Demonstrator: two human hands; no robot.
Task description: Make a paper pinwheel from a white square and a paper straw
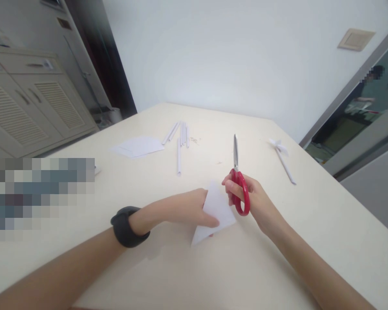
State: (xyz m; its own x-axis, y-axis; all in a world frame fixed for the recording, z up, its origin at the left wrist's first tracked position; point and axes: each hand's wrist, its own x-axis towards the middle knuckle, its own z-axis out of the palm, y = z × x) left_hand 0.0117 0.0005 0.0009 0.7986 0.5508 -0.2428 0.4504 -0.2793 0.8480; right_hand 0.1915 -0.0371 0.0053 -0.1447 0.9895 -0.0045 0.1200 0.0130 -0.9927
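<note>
My left hand [184,209], with a black band on its wrist, pinches a folded white piece of paper [217,211] just above the cream table [213,267]. My right hand [252,200] grips red-handled scissors [237,172] by their loops, right beside the paper. The scissor blades are closed and point away from me. Both hands sit close together near the middle of the table.
Several rolled white paper sticks [180,140] and flat white sheets [138,146] lie farther back on the table. A paper stick with a bow [283,157] lies at the right. Cabinets [29,107] stand at the left, a glass door [358,107] at the right.
</note>
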